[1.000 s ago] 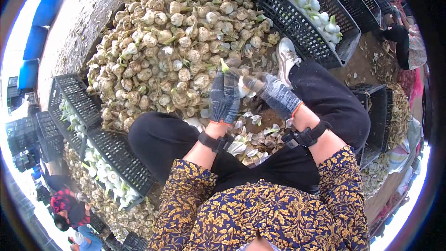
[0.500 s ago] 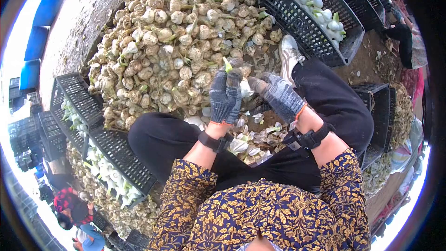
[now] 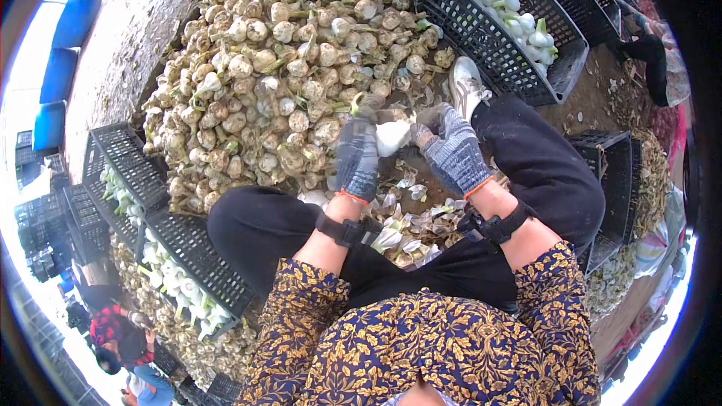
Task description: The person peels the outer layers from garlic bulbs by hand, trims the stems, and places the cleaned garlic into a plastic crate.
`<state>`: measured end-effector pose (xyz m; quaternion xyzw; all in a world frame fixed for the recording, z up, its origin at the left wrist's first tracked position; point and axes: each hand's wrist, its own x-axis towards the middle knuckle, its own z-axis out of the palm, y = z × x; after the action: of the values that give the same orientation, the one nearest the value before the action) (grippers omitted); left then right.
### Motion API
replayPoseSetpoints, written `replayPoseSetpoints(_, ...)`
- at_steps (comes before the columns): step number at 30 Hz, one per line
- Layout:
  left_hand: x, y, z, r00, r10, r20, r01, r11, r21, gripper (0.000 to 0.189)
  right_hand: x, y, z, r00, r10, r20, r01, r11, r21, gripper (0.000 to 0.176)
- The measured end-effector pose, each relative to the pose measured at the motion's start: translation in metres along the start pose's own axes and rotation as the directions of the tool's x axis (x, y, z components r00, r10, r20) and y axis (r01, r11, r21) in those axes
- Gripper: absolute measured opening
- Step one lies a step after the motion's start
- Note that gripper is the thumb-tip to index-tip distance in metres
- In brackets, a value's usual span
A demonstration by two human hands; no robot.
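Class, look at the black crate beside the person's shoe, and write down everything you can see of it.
The crate is black and looks like plastic: oblong and open-topped, with rows of small slots through its walls and a solid rim. It stands upright on brown ground, right of the heap of dirty bulbs. Inside lie clean white bulbs, some with short green stems. The pale shoe is close to its near side; whether they touch is unclear.
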<state>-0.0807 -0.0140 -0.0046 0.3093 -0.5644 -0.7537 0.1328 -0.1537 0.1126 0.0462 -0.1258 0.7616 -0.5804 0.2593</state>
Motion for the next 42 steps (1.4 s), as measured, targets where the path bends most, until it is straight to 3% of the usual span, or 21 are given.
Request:
replayPoseSetpoints(2,-0.008,0.032,0.009,0.997,-0.064,0.032,0.056,0.976,0.211,0.033,0.002,0.004,-0.002,0.999,-0.043,-0.004,0.042,0.998,-0.04,0.014)
replayPoseSetpoints(3,-0.009,0.03,0.011,0.967,-0.253,0.001,0.252,0.961,-0.113,0.033,0.002,0.004,-0.001,0.998,-0.036,-0.058,0.035,0.999,-0.023,0.015)
replayPoseSetpoints(10,0.003,0.01,0.004,0.953,-0.296,0.058,0.302,0.932,-0.198,0.031,0.008,0.015,-0.004,0.971,-0.016,-0.239,0.07,0.973,0.22,0.02)
replayPoseSetpoints(12,-0.001,0.019,0.011,0.941,-0.333,0.057,0.303,0.759,-0.576,0.029,0.008,0.012,-0.008,0.963,0.047,-0.266,0.008,0.979,0.202,0.023)
replayPoseSetpoints(14,0.0,0.02,0.009,0.941,-0.338,0.027,0.291,0.766,-0.573,0.027,0.011,0.017,-0.015,0.952,0.066,-0.299,-0.032,0.993,0.117,0.023)
replayPoseSetpoints(16,0.002,0.02,0.006,0.941,-0.338,0.006,0.281,0.772,-0.57,0.026,0.016,0.011,-0.014,0.986,0.034,-0.164,0.013,0.96,0.281,0.016)
replayPoseSetpoints(17,0.002,0.018,0.003,0.933,-0.359,0.008,0.303,0.777,-0.552,0.029,0.012,0.004,-0.019,0.999,-0.048,-0.015,0.047,0.997,-0.056,0.013)
replayPoseSetpoints(18,0.003,0.017,0.002,0.925,-0.379,0.015,0.328,0.78,-0.532,0.032,0.007,-0.008,-0.016,0.99,0.001,0.138,0.029,0.977,-0.211,0.017)
replayPoseSetpoints(20,0.005,0.019,0.004,0.924,-0.384,-0.004,0.326,0.791,-0.518,0.031,-0.007,-0.003,-0.004,0.944,-0.244,0.222,0.33,0.71,-0.622,0.027)
replayPoseSetpoints(22,0.001,0.01,0.002,0.945,-0.327,-0.014,0.286,0.845,-0.452,0.03,-0.008,-0.011,0.0,0.926,-0.36,0.114,0.369,0.792,-0.486,0.035)
replayPoseSetpoints(24,0.004,-0.003,-0.001,0.959,-0.28,0.031,0.272,0.892,-0.362,0.029,-0.009,-0.01,0.004,0.942,-0.33,0.055,0.325,0.86,-0.394,0.039)
replayPoseSetpoints(28,0.003,-0.018,-0.003,0.937,-0.349,0.021,0.331,0.866,-0.375,0.028,-0.01,0.003,0.01,0.926,-0.333,0.179,0.374,0.87,-0.321,0.02)
replayPoseSetpoints(30,0.019,-0.059,-0.019,0.925,-0.365,-0.105,0.325,0.904,-0.277,0.029,-0.018,0.002,0.016,0.895,-0.357,0.268,0.434,0.837,-0.333,0.013)
replayPoseSetpoints(31,0.008,-0.03,-0.006,0.935,-0.337,-0.108,0.305,0.923,-0.235,0.031,-0.024,-0.008,0.012,0.869,-0.25,0.426,0.393,0.873,-0.289,0.014)
replayPoseSetpoints(32,0.003,-0.014,0.002,0.936,-0.334,-0.108,0.302,0.924,-0.236,0.031,-0.03,-0.01,0.01,0.869,-0.253,0.426,0.395,0.872,-0.289,0.014)
replayPoseSetpoints(34,-0.005,0.004,0.008,0.882,-0.463,-0.088,0.403,0.838,-0.368,0.033,-0.041,-0.011,0.009,0.717,-0.042,0.696,0.376,0.864,-0.336,0.016)
replayPoseSetpoints(35,-0.001,-0.005,0.0,0.923,-0.375,-0.088,0.329,0.886,-0.327,0.033,-0.037,-0.003,0.013,0.707,-0.125,0.696,0.43,0.857,-0.283,0.02)
replayPoseSetpoints(36,0.0,-0.003,0.001,0.893,-0.448,-0.04,0.403,0.837,-0.371,0.033,-0.05,-0.006,0.009,0.648,0.082,0.757,0.53,0.665,-0.526,0.02)
replayPoseSetpoints(38,0.009,-0.005,-0.005,0.825,-0.562,-0.059,0.51,0.786,-0.35,0.034,-0.058,0.002,0.011,0.673,0.017,0.74,0.542,0.67,-0.508,0.019)
replayPoseSetpoints(40,0.025,0.002,0.007,0.827,-0.553,-0.101,0.492,0.799,-0.347,0.028,-0.064,-0.009,0.009,0.656,0.066,0.752,0.552,0.638,-0.538,0.019)
replayPoseSetpoints(42,0.049,0.017,0.028,0.86,-0.51,-0.032,0.489,0.839,-0.24,0.025,-0.065,-0.018,0.006,0.644,0.122,0.755,0.558,0.601,-0.573,0.019)
